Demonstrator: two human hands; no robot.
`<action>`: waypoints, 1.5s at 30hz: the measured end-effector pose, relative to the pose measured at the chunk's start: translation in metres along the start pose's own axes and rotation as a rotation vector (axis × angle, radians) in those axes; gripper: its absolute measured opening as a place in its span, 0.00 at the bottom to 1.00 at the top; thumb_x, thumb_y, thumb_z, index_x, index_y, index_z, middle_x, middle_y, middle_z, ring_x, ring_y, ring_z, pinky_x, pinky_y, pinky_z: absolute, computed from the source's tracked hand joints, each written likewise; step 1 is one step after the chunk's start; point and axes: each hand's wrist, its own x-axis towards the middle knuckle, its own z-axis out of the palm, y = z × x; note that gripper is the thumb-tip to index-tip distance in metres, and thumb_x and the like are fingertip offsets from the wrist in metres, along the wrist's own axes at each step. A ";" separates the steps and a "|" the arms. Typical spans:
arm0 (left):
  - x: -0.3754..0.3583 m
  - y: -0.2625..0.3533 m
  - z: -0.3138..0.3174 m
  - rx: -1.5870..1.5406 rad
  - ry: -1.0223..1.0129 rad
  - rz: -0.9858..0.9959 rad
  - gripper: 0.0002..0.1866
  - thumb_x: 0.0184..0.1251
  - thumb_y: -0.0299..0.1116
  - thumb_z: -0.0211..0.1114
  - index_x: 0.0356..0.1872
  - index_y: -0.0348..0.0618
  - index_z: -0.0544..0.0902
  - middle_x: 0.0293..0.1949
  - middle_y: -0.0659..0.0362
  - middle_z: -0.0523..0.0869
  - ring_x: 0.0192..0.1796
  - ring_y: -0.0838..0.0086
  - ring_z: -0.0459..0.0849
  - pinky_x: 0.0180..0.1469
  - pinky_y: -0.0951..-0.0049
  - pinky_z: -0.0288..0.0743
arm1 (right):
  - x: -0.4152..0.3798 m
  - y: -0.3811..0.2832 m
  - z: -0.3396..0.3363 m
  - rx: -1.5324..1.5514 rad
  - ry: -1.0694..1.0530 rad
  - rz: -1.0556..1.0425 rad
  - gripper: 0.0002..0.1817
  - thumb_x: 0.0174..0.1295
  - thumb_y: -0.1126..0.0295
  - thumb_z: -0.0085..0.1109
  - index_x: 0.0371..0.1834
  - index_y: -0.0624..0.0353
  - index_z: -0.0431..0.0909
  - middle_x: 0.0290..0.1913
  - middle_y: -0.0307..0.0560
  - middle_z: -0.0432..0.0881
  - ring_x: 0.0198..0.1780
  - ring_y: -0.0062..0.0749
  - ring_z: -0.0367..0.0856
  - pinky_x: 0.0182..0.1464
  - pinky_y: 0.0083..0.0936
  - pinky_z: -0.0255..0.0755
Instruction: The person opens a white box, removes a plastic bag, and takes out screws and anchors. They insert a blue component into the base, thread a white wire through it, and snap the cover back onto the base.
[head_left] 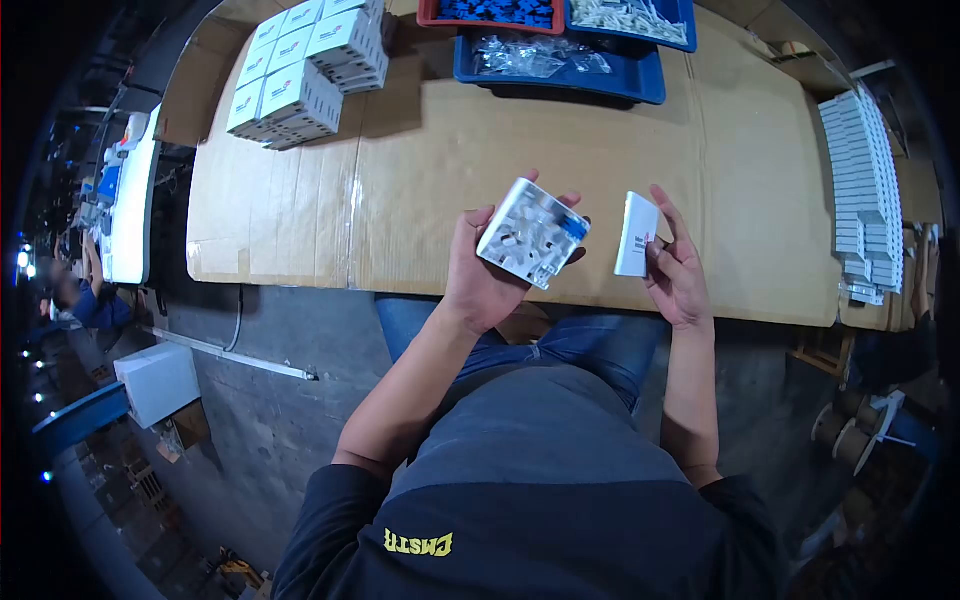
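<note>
In my left hand (480,265) rests a square white plastic box (515,240), its open side facing up. Small clear and white parts and a blue piece (577,229) show inside it, too blurred to name. My right hand (678,272) pinches a flat white cover (636,236) with small printed text, held between thumb and fingers. The cover is tilted nearly on edge, to the right of the box and apart from it. Both hands are above the near part of the cardboard-covered table (420,200).
Stacked white boxes (290,95) stand at the back left. At the back are a red bin (490,28) of blue parts, a blue bin (632,42) of white parts and a blue tray (560,85) with clear bags. White pieces (865,190) are piled far right. Another person (95,305) is at left.
</note>
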 end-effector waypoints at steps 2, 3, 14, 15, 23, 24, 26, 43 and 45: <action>0.004 -0.003 0.007 -0.038 0.003 -0.050 0.36 0.79 0.51 0.40 0.84 0.51 0.60 0.81 0.43 0.65 0.78 0.44 0.70 0.77 0.31 0.62 | -0.004 -0.003 -0.006 0.080 0.035 0.007 0.39 0.74 0.74 0.60 0.86 0.56 0.55 0.55 0.46 0.86 0.47 0.17 0.85 0.42 0.17 0.78; 0.004 -0.004 0.011 -0.059 0.008 -0.075 0.36 0.79 0.52 0.40 0.84 0.51 0.60 0.81 0.43 0.65 0.78 0.45 0.70 0.77 0.30 0.62 | -0.006 -0.009 0.002 0.121 0.053 0.013 0.39 0.73 0.73 0.60 0.86 0.57 0.55 0.55 0.46 0.86 0.45 0.15 0.85 0.40 0.16 0.78; 0.004 -0.010 0.019 0.200 -0.069 -0.074 0.45 0.66 0.32 0.63 0.85 0.50 0.56 0.80 0.43 0.66 0.76 0.52 0.75 0.75 0.32 0.69 | -0.009 0.013 -0.017 0.265 -0.231 -0.018 0.52 0.56 0.44 0.81 0.79 0.49 0.62 0.40 0.36 0.70 0.37 0.20 0.71 0.39 0.21 0.63; 0.003 -0.010 0.017 0.189 -0.082 -0.070 0.45 0.65 0.31 0.63 0.85 0.50 0.56 0.80 0.43 0.66 0.77 0.51 0.74 0.75 0.32 0.70 | -0.008 0.013 -0.016 0.295 -0.215 0.004 0.51 0.56 0.45 0.81 0.79 0.48 0.63 0.40 0.36 0.70 0.37 0.20 0.71 0.39 0.21 0.62; -0.001 -0.002 0.018 0.166 -0.099 -0.072 0.41 0.67 0.23 0.55 0.84 0.47 0.56 0.76 0.41 0.71 0.72 0.49 0.80 0.71 0.38 0.78 | 0.015 0.020 -0.024 -0.709 0.243 -0.154 0.35 0.55 0.62 0.80 0.65 0.56 0.73 0.55 0.48 0.77 0.55 0.38 0.80 0.54 0.33 0.77; -0.001 0.001 0.016 0.148 -0.071 -0.085 0.41 0.67 0.23 0.53 0.84 0.47 0.57 0.76 0.40 0.71 0.71 0.49 0.80 0.71 0.39 0.79 | 0.020 0.023 -0.025 -1.024 0.279 -0.232 0.35 0.54 0.62 0.80 0.64 0.58 0.74 0.56 0.50 0.77 0.57 0.41 0.80 0.55 0.35 0.77; -0.001 0.005 0.019 0.166 -0.004 -0.076 0.38 0.68 0.24 0.49 0.83 0.45 0.59 0.72 0.41 0.76 0.68 0.49 0.83 0.67 0.43 0.84 | 0.035 0.029 -0.023 -1.431 0.316 -0.362 0.36 0.51 0.60 0.82 0.62 0.61 0.77 0.59 0.55 0.77 0.62 0.52 0.78 0.63 0.41 0.74; -0.010 0.010 -0.017 0.720 0.157 0.224 0.26 0.81 0.22 0.53 0.77 0.43 0.64 0.58 0.55 0.83 0.57 0.74 0.84 0.56 0.69 0.83 | 0.030 -0.005 0.102 -1.332 -0.200 -0.819 0.21 0.52 0.85 0.68 0.50 0.56 0.88 0.51 0.46 0.88 0.56 0.44 0.85 0.58 0.37 0.77; -0.011 0.013 -0.013 0.758 0.121 0.252 0.26 0.82 0.22 0.53 0.77 0.44 0.64 0.57 0.56 0.83 0.56 0.78 0.83 0.55 0.75 0.79 | 0.040 -0.007 0.107 -1.405 -0.246 -0.822 0.21 0.49 0.82 0.69 0.47 0.52 0.90 0.50 0.41 0.87 0.54 0.41 0.84 0.55 0.37 0.75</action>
